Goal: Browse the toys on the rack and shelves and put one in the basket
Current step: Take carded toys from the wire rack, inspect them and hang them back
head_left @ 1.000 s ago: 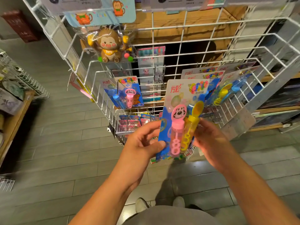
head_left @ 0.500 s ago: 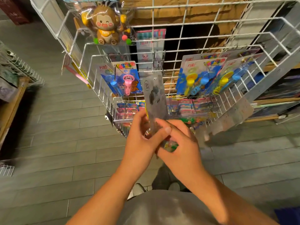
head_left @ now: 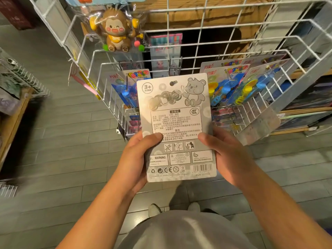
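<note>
Flat grey cardboard toy card (head_left: 177,126), printed back up; left hand (head_left: 138,157), right hand (head_left: 227,157) grip edges; front hidden.

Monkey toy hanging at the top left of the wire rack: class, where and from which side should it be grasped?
Take the monkey toy by its round brown body, from the front, facing you. It hangs in a clear bag against the wire rack, so the back is blocked; the yellow side pieces look thin. Both hands currently hold the toy card.
</note>
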